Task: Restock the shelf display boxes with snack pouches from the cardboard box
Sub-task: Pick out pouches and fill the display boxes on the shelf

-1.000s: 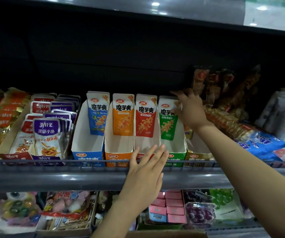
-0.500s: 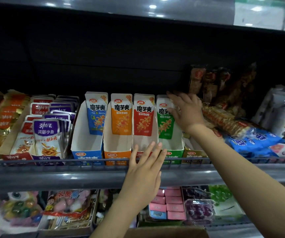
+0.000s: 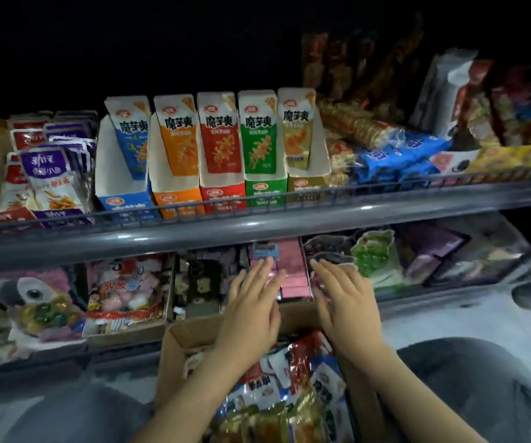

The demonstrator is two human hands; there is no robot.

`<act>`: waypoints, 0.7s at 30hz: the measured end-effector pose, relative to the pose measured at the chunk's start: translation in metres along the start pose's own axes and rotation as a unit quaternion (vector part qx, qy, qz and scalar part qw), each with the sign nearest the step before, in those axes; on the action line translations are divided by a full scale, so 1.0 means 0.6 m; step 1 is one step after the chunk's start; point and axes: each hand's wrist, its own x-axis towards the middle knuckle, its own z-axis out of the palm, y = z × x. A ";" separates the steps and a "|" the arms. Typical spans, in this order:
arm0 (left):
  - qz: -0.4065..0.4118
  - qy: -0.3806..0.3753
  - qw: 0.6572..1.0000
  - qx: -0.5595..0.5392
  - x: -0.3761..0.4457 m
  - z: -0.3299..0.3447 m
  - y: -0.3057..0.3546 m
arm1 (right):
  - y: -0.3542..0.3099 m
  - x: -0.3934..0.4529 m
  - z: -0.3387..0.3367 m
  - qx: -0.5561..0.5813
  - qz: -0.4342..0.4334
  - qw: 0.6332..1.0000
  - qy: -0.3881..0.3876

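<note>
The cardboard box sat nearest the camera at bottom centre, open-topped and holding a jumble of snack pouches in red, blue, white and gold. Above it both palms faced down with fingers straight and spread, holding nothing: the left hand and the right hand hovered side by side. On the upper shelf, behind a grey wire rail, five display boxes stood in a row, blue, orange, red, green and yellow-green from left to right, each showing one upright pouch at its far end. Purple and red packets lay left, biscuits right. The far wall was dark.
</note>
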 end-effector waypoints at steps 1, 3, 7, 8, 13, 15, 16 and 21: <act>-0.027 -0.031 0.999 -0.014 -0.014 0.017 0.011 | 0.007 -0.037 0.010 -0.020 0.028 0.999 -0.034; -0.085 -0.093 0.991 -0.040 -0.039 0.061 0.023 | 0.023 -0.101 0.030 -0.063 0.080 0.988 -0.117; -0.184 -0.180 0.961 -0.102 -0.077 0.150 0.028 | 0.057 -0.191 0.074 -0.093 0.152 0.952 -0.249; -0.211 -0.196 0.950 -0.122 -0.083 0.171 0.027 | 0.064 -0.207 0.084 -0.085 0.166 0.945 -0.268; -0.306 -0.253 0.904 -0.159 -0.108 0.249 0.003 | 0.081 -0.234 0.104 -0.003 0.213 0.944 -0.251; -0.314 -0.262 0.898 -0.164 -0.113 0.271 -0.004 | 0.084 -0.238 0.105 0.012 0.220 0.944 -0.244; -0.312 -0.258 0.900 -0.164 -0.113 0.279 -0.005 | 0.085 -0.239 0.105 0.015 0.220 0.945 -0.240; -0.348 -0.235 0.896 -0.146 -0.096 0.302 -0.012 | 0.085 -0.240 0.107 0.040 0.256 0.936 -0.238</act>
